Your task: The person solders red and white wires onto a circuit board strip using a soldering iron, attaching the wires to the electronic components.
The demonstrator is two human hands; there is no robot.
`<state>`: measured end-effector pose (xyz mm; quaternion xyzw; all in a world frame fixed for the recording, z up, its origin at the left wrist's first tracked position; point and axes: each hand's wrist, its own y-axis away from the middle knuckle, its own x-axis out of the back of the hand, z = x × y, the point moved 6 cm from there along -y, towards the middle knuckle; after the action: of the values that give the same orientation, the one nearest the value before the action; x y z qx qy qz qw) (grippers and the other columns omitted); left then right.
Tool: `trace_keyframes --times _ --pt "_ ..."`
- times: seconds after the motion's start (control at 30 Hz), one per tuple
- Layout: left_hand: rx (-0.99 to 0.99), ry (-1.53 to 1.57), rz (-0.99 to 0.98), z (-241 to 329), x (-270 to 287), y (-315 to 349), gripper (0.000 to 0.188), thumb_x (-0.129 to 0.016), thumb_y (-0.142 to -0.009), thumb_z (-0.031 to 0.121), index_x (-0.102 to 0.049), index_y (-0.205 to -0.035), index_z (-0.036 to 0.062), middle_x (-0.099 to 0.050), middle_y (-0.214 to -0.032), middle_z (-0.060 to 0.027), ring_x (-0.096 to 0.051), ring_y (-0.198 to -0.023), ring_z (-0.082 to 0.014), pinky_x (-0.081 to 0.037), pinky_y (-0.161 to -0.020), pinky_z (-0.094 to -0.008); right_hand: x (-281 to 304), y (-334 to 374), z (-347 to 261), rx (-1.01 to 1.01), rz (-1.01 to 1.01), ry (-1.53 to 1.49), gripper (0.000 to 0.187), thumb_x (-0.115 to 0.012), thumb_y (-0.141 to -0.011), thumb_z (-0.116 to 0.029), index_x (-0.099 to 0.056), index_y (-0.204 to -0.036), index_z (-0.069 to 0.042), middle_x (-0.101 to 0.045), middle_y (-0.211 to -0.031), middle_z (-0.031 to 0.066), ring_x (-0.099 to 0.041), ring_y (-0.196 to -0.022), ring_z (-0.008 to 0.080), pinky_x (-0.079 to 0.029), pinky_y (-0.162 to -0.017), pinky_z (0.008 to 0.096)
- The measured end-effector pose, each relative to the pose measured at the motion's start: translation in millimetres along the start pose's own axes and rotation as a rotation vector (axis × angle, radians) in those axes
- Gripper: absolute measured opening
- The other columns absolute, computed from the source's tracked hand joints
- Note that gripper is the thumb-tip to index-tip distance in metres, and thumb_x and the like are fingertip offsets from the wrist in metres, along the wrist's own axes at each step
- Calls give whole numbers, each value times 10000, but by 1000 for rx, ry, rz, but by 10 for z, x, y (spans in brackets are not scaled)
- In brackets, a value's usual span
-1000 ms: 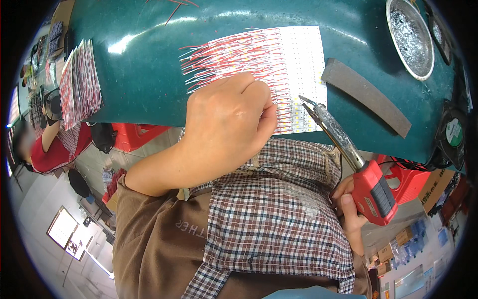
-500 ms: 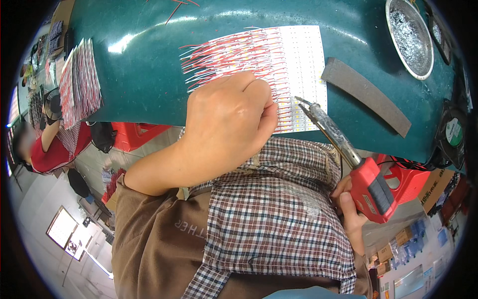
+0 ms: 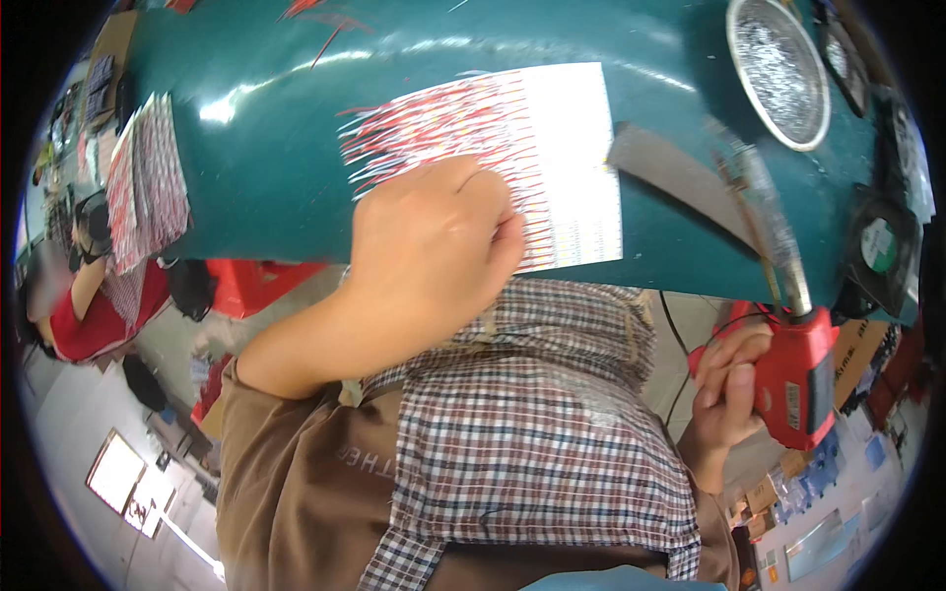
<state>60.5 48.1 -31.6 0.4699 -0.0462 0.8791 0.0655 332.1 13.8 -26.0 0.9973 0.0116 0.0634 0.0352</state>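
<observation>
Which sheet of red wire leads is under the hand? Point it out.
The white sheet of red wires at the table's near edge: the left hand presses on its lower part. The other stack lies untouched at the far left.

Glossy teal tabletop (image 3: pixel 296 187), matt paper sheet (image 3: pixel 576 148), red plastic tool (image 3: pixel 798 379) w/ metal tip.

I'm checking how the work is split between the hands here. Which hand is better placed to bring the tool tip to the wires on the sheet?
Probably the right hand: it grips the red soldering tool. The left hand rests on the white sheet of wires, pinning it.
</observation>
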Motion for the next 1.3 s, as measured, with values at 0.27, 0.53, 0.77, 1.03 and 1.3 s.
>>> trace_keyframes --times 0.27,0.53,0.77,1.03,1.3 --pt "26 -14 22 -42 26 78 127 -718 -722 69 -592 -710 61 -566 -663 -46 -560 -556 -198 -426 -510 -311 256 -577 -119 53 417 311 172 -561 -905 -69 -532 -1034 40 -509 -656 46 -365 -449 44 -352 -445 202" --pt "72 -32 109 -106 323 90 129 -715 -724 74 -586 -728 73 -558 -675 -50 -571 -589 -228 -436 -510 -344 337 -400 -128 45 365 47 189 -562 -891 -48 -531 -1049 50 -525 -676 61 -361 -429 48 -331 -419 206" --pt "-12 124 112 -11 183 68 89 -724 -727 43 -639 -745 64 -564 -663 -27 -483 -499 -145 -360 -450 -269 9 203 13 -139 21 -19 326 -543 -846 -70 -508 -1140 66 -533 -699 92 -360 -422 78 -343 -423 232" --pt "-21 57 108 -8 -23 61 100 -722 -723 60 -621 -717 62 -566 -657 -35 -556 -561 -188 -421 -517 -308 -163 473 136 -378 -239 113 242 -620 -863 -171 -536 -984 21 -563 -724 69 -439 -515 79 -374 -513 226" --pt "35 116 107 1 -38 46 83 -723 -726 60 -640 -726 70 -554 -636 -30 -523 -520 -175 -411 -493 -301 -222 421 151 -326 -234 40 213 -605 -874 -181 -544 -916 19 -555 -726 78 -415 -521 77 -353 -507 228"
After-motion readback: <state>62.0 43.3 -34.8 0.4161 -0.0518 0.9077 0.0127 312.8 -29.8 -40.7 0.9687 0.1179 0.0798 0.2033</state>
